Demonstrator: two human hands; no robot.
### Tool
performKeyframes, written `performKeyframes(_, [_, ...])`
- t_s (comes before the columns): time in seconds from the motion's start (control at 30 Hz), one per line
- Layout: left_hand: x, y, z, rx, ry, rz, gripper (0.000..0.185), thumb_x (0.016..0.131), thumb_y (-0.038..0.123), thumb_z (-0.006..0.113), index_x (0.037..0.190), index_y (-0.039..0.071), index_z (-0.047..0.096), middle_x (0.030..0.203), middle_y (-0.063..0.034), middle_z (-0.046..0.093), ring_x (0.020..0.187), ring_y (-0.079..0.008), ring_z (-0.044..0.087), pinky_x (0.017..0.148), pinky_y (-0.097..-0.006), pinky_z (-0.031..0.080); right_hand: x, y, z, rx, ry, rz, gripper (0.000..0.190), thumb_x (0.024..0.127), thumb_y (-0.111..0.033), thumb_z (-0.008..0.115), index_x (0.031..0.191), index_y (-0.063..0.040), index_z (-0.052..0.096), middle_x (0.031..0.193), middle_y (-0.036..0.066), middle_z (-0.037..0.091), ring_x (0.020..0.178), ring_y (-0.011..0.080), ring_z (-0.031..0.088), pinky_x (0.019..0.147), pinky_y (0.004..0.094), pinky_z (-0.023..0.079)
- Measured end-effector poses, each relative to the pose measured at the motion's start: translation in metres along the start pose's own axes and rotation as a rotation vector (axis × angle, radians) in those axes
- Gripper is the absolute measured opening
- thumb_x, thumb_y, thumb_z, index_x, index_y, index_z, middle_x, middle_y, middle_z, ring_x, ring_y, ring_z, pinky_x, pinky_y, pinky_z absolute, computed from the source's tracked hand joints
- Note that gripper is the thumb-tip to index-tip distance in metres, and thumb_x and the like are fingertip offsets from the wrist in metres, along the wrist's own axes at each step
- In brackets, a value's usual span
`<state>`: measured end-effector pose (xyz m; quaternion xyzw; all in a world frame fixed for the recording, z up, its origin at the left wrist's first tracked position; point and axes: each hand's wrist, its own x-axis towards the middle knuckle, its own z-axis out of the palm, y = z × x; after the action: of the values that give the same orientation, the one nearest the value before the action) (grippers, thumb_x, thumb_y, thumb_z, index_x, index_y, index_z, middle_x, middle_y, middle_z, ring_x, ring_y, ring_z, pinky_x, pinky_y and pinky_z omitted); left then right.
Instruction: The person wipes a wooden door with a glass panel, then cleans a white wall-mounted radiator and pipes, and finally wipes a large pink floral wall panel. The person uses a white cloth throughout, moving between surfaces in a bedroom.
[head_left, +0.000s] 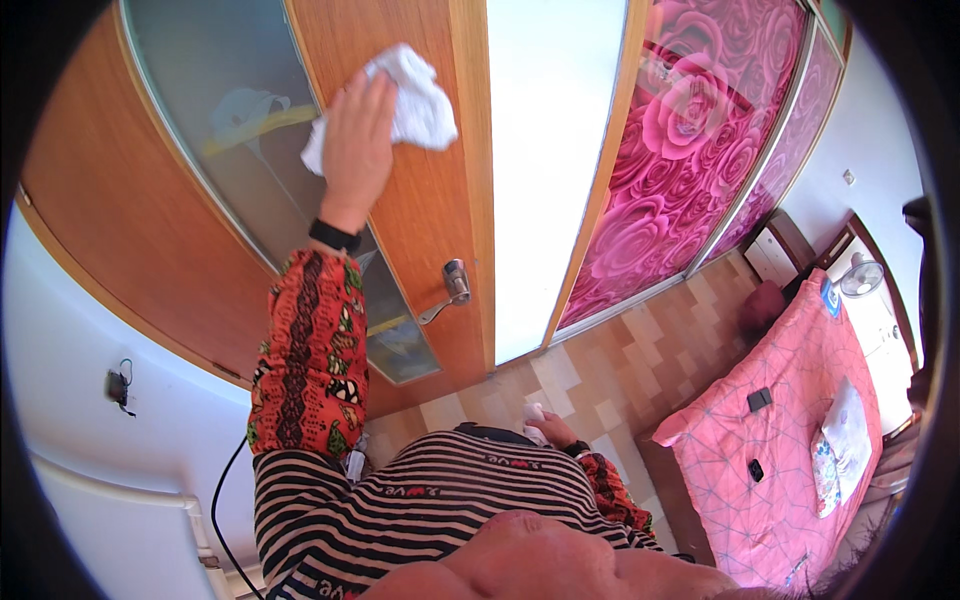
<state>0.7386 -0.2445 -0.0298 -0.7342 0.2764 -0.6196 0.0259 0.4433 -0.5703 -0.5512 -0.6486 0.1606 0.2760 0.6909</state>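
My left hand (361, 139), raised at the upper left, presses a white cloth (421, 101) against a wooden door (420, 202) with a frosted glass panel (225, 97). Its fingers lie flat over the cloth, which also overlaps the panel's edge. Below the hand, a metal lever handle (454, 283) juts from the door. Lower down, in front of my waist, my right hand (556, 430) is closed around a white item (534, 420); too little shows to tell what it is.
Right of the door stands a bright white panel (551, 172), then sliding doors with a pink rose print (675, 150). A bed with a pink cover (787, 450) is at the right, near a fan (862, 278). Loose wires (120, 386) stick out of the left wall.
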Motion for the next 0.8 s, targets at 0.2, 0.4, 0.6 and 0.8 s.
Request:
performKeyframes(0.2, [-0.155,0.061,0.011,-0.114,-0.430,0.126,0.050,0.098,0.011,0.053,0.148,0.003,0.051,0.158,-0.0079,0.047,0.151,-0.0276,0.038,0.124,-0.0453,0.032,0.003,0.004,-0.003,-0.064,0.038,0.030,0.041,0.093,-0.023,0.074,0.126,0.001,0.069,0.105,0.009,0.074,0.090,0.0198,0.070,0.080,0.0346,0.056])
performKeyframes(0.4, [-0.232,0.081,0.003,-0.081,-0.558,0.249,0.048,0.099,0.015,0.051,0.146,0.006,0.054,0.157,-0.0036,0.047,0.149,-0.0244,0.039,0.123,-0.0415,0.032,-0.022,0.008,-0.015,-0.170,0.115,-0.015,0.044,0.092,-0.026,0.076,0.125,0.001,0.070,0.106,0.010,0.075,0.090,0.0209,0.071,0.080,0.0353,0.056])
performKeyframes(0.6, [-0.148,0.050,0.008,0.003,-0.355,0.159,0.048,0.096,0.013,0.055,0.143,0.005,0.056,0.155,-0.0042,0.048,0.150,-0.0274,0.038,0.122,-0.0487,0.033,-0.039,0.030,-0.028,-0.172,0.203,0.027,0.042,0.091,-0.029,0.077,0.120,0.000,0.073,0.099,0.010,0.076,0.085,0.0200,0.071,0.077,0.0363,0.056])
performKeyframes(0.8, [0.004,-0.004,-0.001,0.084,0.027,-0.088,0.052,0.092,0.000,0.057,0.144,0.006,0.055,0.153,-0.0066,0.052,0.147,-0.0323,0.043,0.119,-0.0541,0.034,-0.056,0.028,-0.034,-0.157,0.249,0.027,0.038,0.093,-0.027,0.076,0.121,-0.002,0.073,0.099,0.007,0.075,0.084,0.0175,0.069,0.075,0.0340,0.055])
